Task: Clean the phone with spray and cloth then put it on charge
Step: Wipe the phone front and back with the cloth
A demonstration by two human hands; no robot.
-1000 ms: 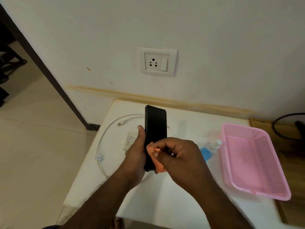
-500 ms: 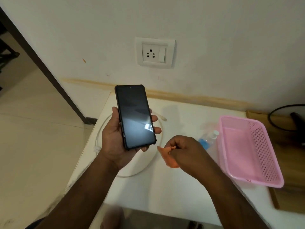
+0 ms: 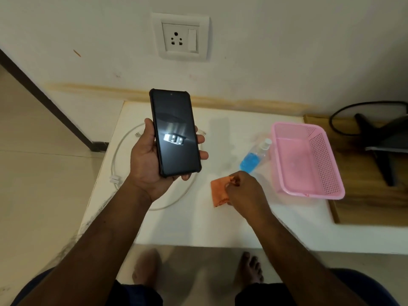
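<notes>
While left hand (image 3: pixel 147 161) cradles phone (image 3: pixel 175 132) screen-up | right hand (image 3: pixel 244 189) pinches orange cloth (image 3: pixel 218 192) on table (image 3: pixel 198 226)

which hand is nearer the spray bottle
Right. The right hand pinches the orange cloth on the table just in front of the spray bottle; the left hand holds the phone up, farther to the bottle's left.
</notes>
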